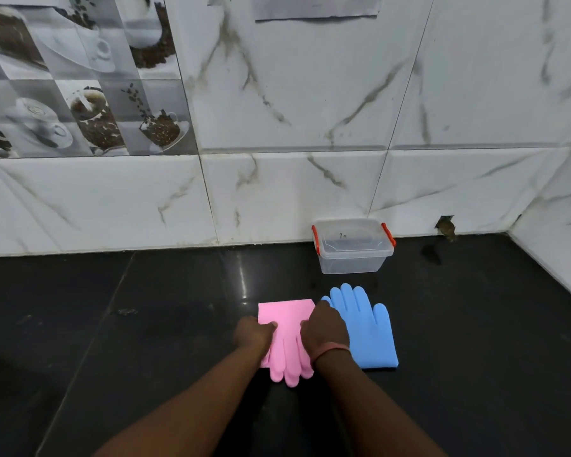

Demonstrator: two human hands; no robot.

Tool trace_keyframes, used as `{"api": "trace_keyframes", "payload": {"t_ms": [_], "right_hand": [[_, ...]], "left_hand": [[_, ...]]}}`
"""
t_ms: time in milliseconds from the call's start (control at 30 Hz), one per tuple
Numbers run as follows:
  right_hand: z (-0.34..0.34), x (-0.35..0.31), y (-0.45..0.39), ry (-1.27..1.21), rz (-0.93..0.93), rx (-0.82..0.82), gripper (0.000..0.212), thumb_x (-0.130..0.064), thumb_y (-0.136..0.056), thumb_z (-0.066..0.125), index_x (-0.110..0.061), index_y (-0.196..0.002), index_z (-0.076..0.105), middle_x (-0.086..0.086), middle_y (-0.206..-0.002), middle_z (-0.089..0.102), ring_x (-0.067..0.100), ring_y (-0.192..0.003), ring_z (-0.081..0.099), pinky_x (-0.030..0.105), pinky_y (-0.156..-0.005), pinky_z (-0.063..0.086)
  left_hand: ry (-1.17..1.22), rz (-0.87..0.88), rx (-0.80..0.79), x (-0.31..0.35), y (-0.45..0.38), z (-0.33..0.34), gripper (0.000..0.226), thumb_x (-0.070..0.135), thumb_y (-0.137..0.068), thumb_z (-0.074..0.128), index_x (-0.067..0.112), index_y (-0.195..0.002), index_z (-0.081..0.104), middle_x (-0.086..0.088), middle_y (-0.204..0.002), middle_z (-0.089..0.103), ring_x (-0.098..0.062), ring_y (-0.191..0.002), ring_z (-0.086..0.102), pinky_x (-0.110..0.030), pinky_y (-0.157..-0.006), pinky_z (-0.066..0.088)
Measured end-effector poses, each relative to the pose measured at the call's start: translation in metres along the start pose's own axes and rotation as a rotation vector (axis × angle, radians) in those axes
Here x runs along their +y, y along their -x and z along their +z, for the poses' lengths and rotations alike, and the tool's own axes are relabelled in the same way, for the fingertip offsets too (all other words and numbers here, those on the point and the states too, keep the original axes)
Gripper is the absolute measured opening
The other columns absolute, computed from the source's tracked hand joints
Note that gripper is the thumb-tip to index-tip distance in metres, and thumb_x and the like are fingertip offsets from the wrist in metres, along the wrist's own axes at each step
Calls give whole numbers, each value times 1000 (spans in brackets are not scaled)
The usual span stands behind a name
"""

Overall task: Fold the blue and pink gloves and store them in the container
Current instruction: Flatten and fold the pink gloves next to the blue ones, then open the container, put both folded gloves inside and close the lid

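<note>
Pink glove [287, 328], lying folded on the dark surface [145, 324]: left hand [253, 333] and right hand [325, 331] gripping its side edges; blue glove [366, 328] lying flat just beside; clear container [352, 247] sitting open against the wall

The container [352, 247] stood on the floor [145, 324] against the wall [277, 192]. Nearer the person than the container lay one glove [366, 328], and just left of the container's line lay the other glove [285, 328], under both hands.
</note>
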State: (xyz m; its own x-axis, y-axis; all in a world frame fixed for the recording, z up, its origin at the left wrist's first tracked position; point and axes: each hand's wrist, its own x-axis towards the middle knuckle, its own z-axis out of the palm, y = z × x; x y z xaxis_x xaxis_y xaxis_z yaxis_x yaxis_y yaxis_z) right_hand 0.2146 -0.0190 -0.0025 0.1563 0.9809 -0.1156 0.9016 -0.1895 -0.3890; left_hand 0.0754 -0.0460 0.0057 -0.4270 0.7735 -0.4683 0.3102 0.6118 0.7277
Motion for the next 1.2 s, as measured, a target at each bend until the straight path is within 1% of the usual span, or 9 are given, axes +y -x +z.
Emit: {"api": "trace_keyframes", "payload": {"t_ms": [100,200,300,400,600,767,933,1067,1200], "right_hand": [[-19,-9,-20,-95,-30,46,20,-37,-92,61,-18,-95,56,3,-95,66,16,-80,61,29,-69,48],[-43,-11,-49,-625,141,-40,29,-33,-93,62,-4,-91,62,11,-82,66,23,-74,64,43,-82,58],[-66,-5,-77,-1357,568,-148,46,-33,-91,67,3,-119,58,21,-104,69,33,-94,71,44,-89,58],[-78,1,-106,-1486,733,-128,62,-45,-87,71,-4,-130,53,18,-117,66,30,-97,70,38,-84,59],[-85,6,-136,-1746,738,-330,59,-31,-97,62,-9,-147,40,22,-146,49,38,-132,51,43,-111,44],[-86,-10,-104,-1777,671,-269,44,-18,-89,70,-8,-127,50,16,-121,66,38,-110,66,50,-96,53],[-55,-32,2,-1660,276,-235,21,-10,-88,72,-2,-103,60,23,-88,74,34,-77,75,39,-66,62],[-24,-37,88,-1477,108,-442,26,-22,-87,75,-13,-110,66,14,-86,77,32,-80,77,38,-69,63],[-23,-37,124,-1268,185,-263,46,-55,-77,76,-15,-98,63,7,-82,73,23,-68,74,31,-56,60]], "left_hand": [[-163,-4,67,8,-3,-5,42,37,-94,67,3,-119,71,-20,-123,71,-35,-116,66,-37,-97,53],[-184,9,112,17,-5,-7,35,31,-96,61,4,-116,71,-18,-124,70,-35,-118,65,-37,-99,52],[-161,4,158,26,-6,-7,27,20,-96,58,6,-114,73,-16,-123,72,-36,-119,65,-34,-98,51],[-108,-4,206,33,-5,-9,23,13,-95,57,7,-109,74,-16,-120,73,-36,-116,66,-32,-92,50],[73,35,263,41,6,-10,16,13,-94,56,16,-93,72,-6,-104,75,-24,-96,65,-27,-80,46],[422,93,214,43,18,-8,15,13,-94,60,9,-89,73,-8,-88,75,-26,-86,68,-34,-78,52],[633,213,65,50,44,-33,46,55,-95,62,11,-82,65,-2,-67,60,-15,-61,55,-28,-59,44],[498,197,156,12,56,-57,38,46,-100,58,11,-108,71,-8,-100,79,-25,-90,76,-44,-86,62],[453,95,262,-37,73,-75,36,45,-106,44,14,-116,59,-10,-110,70,-30,-100,69,-52,-94,56]]}}
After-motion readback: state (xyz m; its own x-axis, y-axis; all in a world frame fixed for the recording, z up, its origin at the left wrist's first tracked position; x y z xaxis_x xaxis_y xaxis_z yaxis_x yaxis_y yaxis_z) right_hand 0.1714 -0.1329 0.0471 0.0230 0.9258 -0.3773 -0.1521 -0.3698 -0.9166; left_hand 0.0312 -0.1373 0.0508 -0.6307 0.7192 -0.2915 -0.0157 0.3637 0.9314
